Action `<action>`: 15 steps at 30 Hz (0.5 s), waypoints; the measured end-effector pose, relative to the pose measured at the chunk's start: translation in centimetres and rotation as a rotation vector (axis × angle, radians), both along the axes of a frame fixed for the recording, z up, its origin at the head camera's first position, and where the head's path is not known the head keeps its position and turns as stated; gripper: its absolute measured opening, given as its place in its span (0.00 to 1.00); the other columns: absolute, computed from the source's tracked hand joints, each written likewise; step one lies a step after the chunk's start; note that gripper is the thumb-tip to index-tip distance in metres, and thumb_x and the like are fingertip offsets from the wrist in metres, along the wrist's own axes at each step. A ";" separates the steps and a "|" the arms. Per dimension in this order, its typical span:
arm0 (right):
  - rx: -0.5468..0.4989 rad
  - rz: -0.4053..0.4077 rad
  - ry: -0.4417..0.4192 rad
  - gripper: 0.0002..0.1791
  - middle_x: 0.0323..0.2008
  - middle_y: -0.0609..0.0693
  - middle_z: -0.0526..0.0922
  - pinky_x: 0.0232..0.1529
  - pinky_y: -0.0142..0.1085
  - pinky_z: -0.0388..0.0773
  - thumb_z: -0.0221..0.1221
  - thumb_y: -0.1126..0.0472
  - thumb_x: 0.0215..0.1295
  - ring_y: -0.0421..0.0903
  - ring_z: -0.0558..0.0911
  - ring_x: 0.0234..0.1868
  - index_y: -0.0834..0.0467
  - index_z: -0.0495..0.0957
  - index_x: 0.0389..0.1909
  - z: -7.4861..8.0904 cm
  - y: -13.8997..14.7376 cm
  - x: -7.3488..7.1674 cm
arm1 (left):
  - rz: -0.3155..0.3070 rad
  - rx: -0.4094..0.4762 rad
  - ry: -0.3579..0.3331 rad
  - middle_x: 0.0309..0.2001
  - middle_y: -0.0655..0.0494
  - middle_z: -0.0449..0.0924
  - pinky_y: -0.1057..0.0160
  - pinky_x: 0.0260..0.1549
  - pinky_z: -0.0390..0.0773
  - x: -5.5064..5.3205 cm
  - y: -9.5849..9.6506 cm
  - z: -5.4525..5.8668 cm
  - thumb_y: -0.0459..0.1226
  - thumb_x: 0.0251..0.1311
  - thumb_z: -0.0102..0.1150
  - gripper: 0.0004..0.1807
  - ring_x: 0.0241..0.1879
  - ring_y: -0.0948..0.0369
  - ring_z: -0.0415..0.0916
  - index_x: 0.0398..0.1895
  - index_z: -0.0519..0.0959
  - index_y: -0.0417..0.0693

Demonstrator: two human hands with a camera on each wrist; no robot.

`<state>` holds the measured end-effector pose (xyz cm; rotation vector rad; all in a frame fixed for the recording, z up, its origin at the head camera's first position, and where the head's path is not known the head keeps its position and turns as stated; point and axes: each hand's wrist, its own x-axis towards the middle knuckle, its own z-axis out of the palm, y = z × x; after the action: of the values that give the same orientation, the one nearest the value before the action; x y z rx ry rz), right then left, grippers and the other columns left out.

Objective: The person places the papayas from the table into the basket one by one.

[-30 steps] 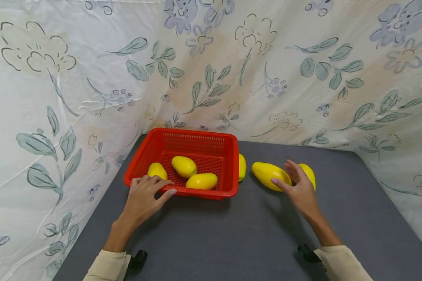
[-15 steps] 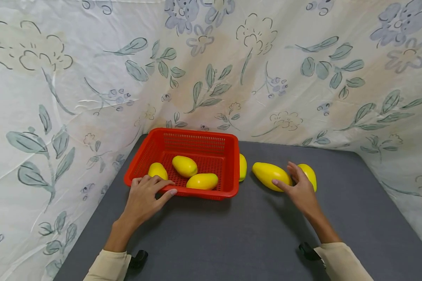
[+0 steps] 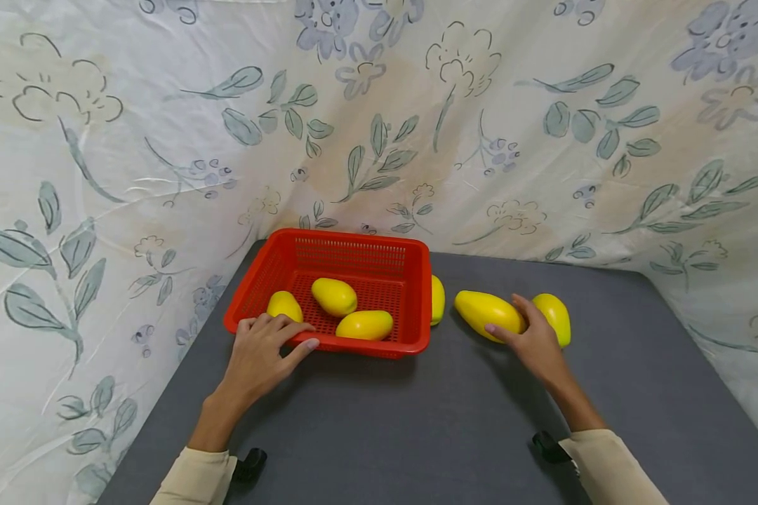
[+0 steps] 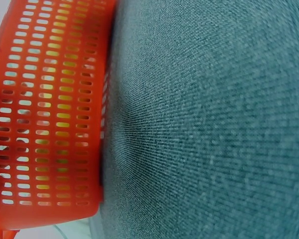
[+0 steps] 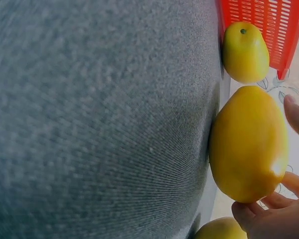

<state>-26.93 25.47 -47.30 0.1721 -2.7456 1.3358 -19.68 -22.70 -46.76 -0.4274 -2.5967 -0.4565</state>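
Observation:
A red plastic basket [image 3: 422, 294] holds three yellow mangoes, one of them a mango [image 3: 364, 325] near the front wall. My left hand [image 3: 262, 358] grips the basket's front rim, fingers over the edge and thumb along the outside. To the right, a larger yellow mango [image 3: 488, 313] lies on the table. At its right end is my right hand [image 3: 537, 345]; in the right wrist view its fingertips [image 5: 244, 214] are right at the mango's end, while the thumb [image 5: 296, 117] stands apart from the skin. Another mango [image 3: 554, 317] lies just beyond that hand.
A yellow-green mango [image 3: 438, 300] sits against the basket's right side, partly hidden by it. The dark grey tabletop [image 3: 417, 435] meets a floral cloth [image 3: 354, 140] at the back and sides. Black straps [image 3: 249, 465] show at both wrists.
My right hand has shifted slightly left and closer around the larger mango, showing more of the mango behind it. The left hand stays at the basket rim. The view has drifted slightly.

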 end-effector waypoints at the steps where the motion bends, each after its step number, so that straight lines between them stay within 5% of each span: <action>1: 0.009 0.002 -0.002 0.55 0.80 0.68 0.60 0.71 0.65 0.64 0.71 0.42 0.68 0.67 0.66 0.76 0.64 0.53 0.84 0.0 0.0 -0.1 | -0.001 0.001 0.002 0.45 0.52 0.86 0.45 0.48 0.64 0.0 0.0 0.0 0.57 0.62 0.69 0.22 0.47 0.50 0.77 0.53 0.90 0.58; 15: 0.067 -0.011 -0.016 0.50 0.75 0.70 0.66 0.65 0.63 0.67 0.73 0.49 0.67 0.67 0.71 0.68 0.68 0.59 0.80 -0.2 -0.4 -0.3 | 0.001 0.001 0.002 0.46 0.52 0.86 0.45 0.48 0.65 0.0 0.0 0.0 0.57 0.62 0.69 0.22 0.47 0.50 0.76 0.53 0.90 0.58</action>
<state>-27.27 25.10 -47.49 0.1508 -2.8024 1.2485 -19.67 -22.66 -46.72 -0.4255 -2.5948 -0.4570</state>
